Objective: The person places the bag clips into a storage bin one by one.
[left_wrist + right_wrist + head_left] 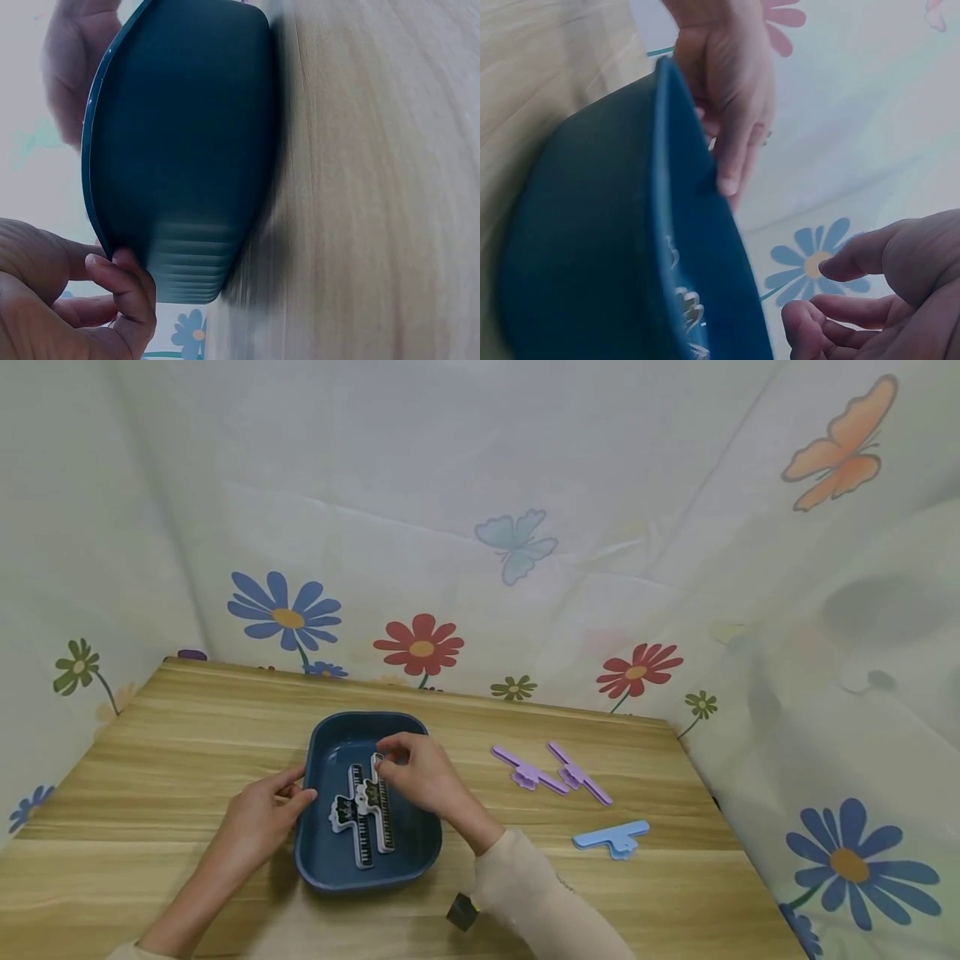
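A dark blue tray (369, 720) sits on the wooden table (150, 752). Two clips with a piano-key print (363, 842) lie side by side in it. My left hand (291, 790) holds the tray's left rim between thumb and fingers. In the left wrist view the left hand's fingers (124, 281) curl at the edge of the tray (180, 150). My right hand (385, 758) hovers over the tray, its fingertips at the far end of one clip. In the right wrist view the right hand's fingers (832, 311) are loosely bent with nothing between them, beside the tray (577, 247).
Two purple clips (529, 772) (579, 775) and a light blue clip (612, 838) lie on the table to the right of the tray. A small dark object (462, 912) sits near my right sleeve. Flower-printed cloth walls enclose the table at the back and on both sides.
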`<state>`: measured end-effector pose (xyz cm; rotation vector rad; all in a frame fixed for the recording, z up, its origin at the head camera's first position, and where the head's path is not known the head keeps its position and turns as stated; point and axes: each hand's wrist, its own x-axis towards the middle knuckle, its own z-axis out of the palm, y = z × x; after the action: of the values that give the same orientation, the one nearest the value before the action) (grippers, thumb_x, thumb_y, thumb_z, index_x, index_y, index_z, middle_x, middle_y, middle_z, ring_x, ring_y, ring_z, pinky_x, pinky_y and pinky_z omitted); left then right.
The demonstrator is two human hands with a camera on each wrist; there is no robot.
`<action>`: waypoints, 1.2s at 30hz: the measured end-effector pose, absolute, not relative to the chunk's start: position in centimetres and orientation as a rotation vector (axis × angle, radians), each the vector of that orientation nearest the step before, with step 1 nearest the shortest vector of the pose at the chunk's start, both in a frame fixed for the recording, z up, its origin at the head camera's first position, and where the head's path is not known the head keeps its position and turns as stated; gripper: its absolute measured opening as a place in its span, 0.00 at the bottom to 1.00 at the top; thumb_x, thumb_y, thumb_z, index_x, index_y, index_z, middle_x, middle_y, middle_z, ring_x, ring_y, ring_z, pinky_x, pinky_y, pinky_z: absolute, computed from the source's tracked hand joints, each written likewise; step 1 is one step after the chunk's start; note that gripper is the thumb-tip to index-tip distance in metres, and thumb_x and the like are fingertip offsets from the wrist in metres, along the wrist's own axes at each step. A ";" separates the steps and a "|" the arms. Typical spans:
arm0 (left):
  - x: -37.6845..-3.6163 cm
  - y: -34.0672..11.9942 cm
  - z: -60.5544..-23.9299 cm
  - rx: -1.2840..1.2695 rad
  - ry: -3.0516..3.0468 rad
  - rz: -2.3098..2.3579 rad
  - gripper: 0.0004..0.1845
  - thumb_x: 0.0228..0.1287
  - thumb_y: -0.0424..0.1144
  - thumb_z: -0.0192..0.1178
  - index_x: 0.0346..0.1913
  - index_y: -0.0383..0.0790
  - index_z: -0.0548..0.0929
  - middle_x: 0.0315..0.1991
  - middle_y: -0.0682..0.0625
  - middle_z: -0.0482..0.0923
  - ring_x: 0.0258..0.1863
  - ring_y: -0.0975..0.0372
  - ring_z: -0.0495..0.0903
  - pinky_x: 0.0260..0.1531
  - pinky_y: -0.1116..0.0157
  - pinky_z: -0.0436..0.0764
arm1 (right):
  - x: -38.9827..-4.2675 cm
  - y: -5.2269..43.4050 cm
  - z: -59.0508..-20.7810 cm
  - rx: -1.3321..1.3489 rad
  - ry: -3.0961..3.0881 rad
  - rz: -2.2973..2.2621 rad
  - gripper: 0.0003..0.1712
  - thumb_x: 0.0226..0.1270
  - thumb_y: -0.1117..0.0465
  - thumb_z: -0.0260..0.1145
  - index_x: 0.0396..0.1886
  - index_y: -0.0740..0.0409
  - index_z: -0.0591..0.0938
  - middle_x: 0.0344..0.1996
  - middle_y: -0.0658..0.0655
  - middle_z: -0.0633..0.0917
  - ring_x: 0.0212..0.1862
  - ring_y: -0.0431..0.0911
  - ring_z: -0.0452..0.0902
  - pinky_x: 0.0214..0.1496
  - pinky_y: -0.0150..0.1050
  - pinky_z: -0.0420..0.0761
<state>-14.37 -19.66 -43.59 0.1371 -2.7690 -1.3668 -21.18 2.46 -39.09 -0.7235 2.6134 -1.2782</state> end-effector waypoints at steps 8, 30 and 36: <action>-14.4 -19.7 -43.7 0.128 -2.765 -1.349 0.28 0.75 0.37 0.62 0.69 0.21 0.72 0.40 0.43 0.81 0.43 0.49 0.85 0.29 0.63 0.75 | -20.7 2.7 -37.0 -0.822 2.618 -1.275 0.17 0.76 0.60 0.66 0.60 0.59 0.84 0.48 0.53 0.87 0.47 0.40 0.81 0.51 0.31 0.80; -14.6 -19.8 -43.8 0.123 -2.769 -1.352 0.28 0.75 0.37 0.62 0.69 0.21 0.71 0.40 0.43 0.82 0.42 0.50 0.85 0.30 0.63 0.75 | -20.6 3.8 -32.8 -1.074 2.568 -1.241 0.24 0.78 0.56 0.64 0.69 0.59 0.79 0.62 0.56 0.83 0.59 0.45 0.79 0.59 0.36 0.79; -14.5 -19.8 -43.9 0.115 -2.767 -1.349 0.28 0.75 0.37 0.61 0.69 0.21 0.71 0.40 0.43 0.82 0.43 0.50 0.86 0.30 0.64 0.75 | -20.8 4.8 -33.0 -1.102 2.610 -1.190 0.25 0.78 0.55 0.64 0.70 0.58 0.78 0.65 0.56 0.81 0.63 0.47 0.77 0.61 0.38 0.77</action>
<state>-14.54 -19.83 -43.90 0.1153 -2.7674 -1.3486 -20.76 4.85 -32.98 -1.1017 2.6097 -1.1898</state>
